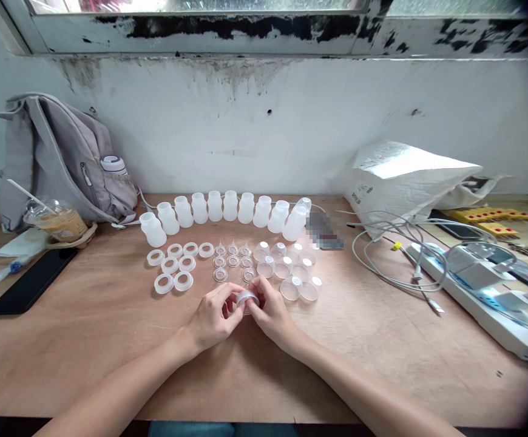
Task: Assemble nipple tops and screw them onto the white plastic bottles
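Both hands hold a translucent bottle collar ring (247, 297) just above the table. My left hand (215, 314) pinches its left side, and my right hand (270, 309) grips its right side, thumb at the front. Whether another piece sits inside the ring is hard to see. Beyond my hands lie several clear bottle nipples (220, 275). Loose collar rings (182, 281) are grouped to the left, and clear domed caps (290, 289) stand to the right. Frosted small bottles (215, 206) form an arc behind them; the rightmost bottle (295, 222) has a clear cap (304, 203) by its top.
At left are a black phone (31, 282), an iced drink cup (61, 221) and a grey backpack (59, 158). On the right lie coiled white cables (373, 261), a power strip (487, 303), a white bag (405, 176) and yellow pieces (487, 215). A wall (227, 127) stands behind.
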Tool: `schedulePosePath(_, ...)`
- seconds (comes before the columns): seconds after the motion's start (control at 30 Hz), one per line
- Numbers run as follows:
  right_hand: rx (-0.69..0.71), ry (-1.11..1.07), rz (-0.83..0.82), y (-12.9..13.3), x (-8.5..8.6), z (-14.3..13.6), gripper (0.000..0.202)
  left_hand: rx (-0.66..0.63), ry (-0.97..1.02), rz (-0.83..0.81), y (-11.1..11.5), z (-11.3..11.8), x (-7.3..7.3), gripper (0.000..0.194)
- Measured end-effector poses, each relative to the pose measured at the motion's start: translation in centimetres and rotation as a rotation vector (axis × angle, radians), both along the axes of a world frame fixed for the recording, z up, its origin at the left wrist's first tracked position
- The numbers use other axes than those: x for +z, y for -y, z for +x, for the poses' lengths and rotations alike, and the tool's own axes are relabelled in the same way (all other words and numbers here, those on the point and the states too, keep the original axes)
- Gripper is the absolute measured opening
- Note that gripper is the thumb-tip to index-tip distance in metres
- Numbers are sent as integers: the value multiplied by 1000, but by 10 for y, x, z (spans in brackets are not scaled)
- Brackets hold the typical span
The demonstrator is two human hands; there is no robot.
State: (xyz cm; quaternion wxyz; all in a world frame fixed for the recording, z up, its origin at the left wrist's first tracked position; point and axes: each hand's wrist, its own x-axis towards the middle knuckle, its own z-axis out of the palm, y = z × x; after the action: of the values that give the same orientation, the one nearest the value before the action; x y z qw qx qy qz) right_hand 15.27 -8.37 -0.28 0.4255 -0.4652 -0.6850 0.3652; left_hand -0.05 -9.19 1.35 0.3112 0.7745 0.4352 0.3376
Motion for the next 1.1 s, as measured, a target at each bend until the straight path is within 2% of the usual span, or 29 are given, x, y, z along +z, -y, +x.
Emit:
schedulePosePath(0.37,-17,28,-5,-2,1,-3,12,17,-66,39,4,1,6,11)
schedulePosePath(0.63,-27,20,-12,-2,1,-1,13,48,-124,78,5,3,3,11)
schedulePosePath(0.83,46,25,16,3,7,-2,3,123,-170,95,0,0,1,14)
schedulePosePath(1.1,37,52,50,7,8,-4,10,124,-163,95,0,-1,0,10)
